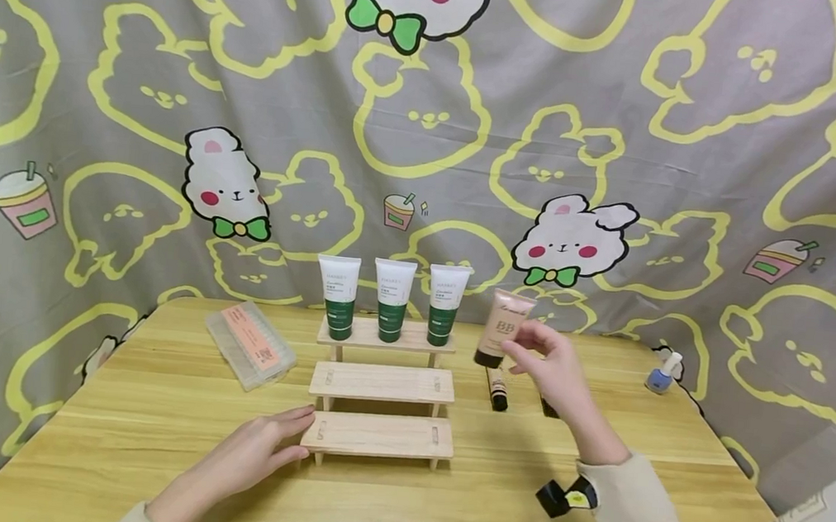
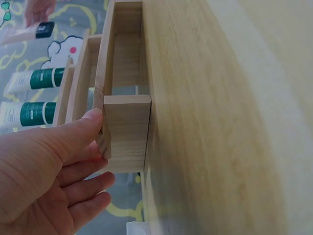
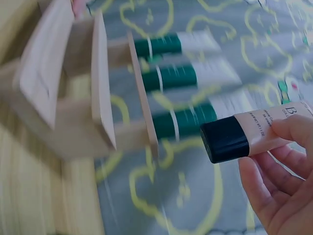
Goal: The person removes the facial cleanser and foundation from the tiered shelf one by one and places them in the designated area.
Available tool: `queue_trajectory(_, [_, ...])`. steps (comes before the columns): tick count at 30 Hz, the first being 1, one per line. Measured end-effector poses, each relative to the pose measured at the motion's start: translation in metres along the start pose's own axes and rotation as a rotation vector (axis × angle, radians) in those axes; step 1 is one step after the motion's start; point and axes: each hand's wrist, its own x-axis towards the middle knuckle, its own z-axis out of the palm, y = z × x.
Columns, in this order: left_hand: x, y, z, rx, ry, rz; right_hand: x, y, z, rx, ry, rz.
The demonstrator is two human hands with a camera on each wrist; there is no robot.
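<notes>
- A clear flat case (image 1: 250,346) with an orange label lies on the bench (image 1: 152,403); its plastic looks stiff and rather slick, best lifted by opposite edges.
- The left hand (image 1: 252,450) pinches the left end of the lowest step with thumb and index finger, the other fingers loosely bent.
- The wooden stand (image 1: 377,435) has 3 steps on thin legs. It is probably light enough to slide if bumped, so a hold at a step's end should steady it.
- 3 green-and-white tubes (image 1: 392,300) stand caps down on the top step; narrow at the base, they could likely topple from a light knock.
- A slim tube with a dark cap (image 1: 499,391) lies on the bench, right of the stand.
- The pink BB tube (image 1: 504,325) is in the air just right of the top step, cap down and slightly tilted. It should be light, its body soft and smooth; squeezing hard may dent it. The black cap (image 3: 225,139) looks rigid, so the lower body close to it is a sound place to grip.
- The right hand (image 1: 547,359) pinches that tube's lower body between thumb and fingers, leaving the cap free.
</notes>
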Motion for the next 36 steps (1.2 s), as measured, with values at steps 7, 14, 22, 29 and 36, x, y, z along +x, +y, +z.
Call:
queue_trajectory(7, [0.0,-0.001,0.0,0.008,0.004,0.012,-0.005,0.028,-0.045,-0.033,0.073,0.063])
queue_trajectory(14, [0.0,-0.001,0.0,0.015,0.007,0.016,-0.012,0.066,-0.084,-0.069,0.16,0.135])
queue_trajectory(22, [0.0,-0.001,0.0,0.018,-0.001,0.005,-0.021,0.114,-0.116,0.014,0.187,0.207])
queue_trajectory(29, [0.0,0.0,0.0,0.013,-0.007,-0.004,-0.028,0.132,-0.132,-0.178,0.159,0.352])
queue_trajectory(36, [0.0,0.0,-0.001,0.012,-0.008,0.0,-0.031,0.152,-0.143,-0.334,0.103,0.435])
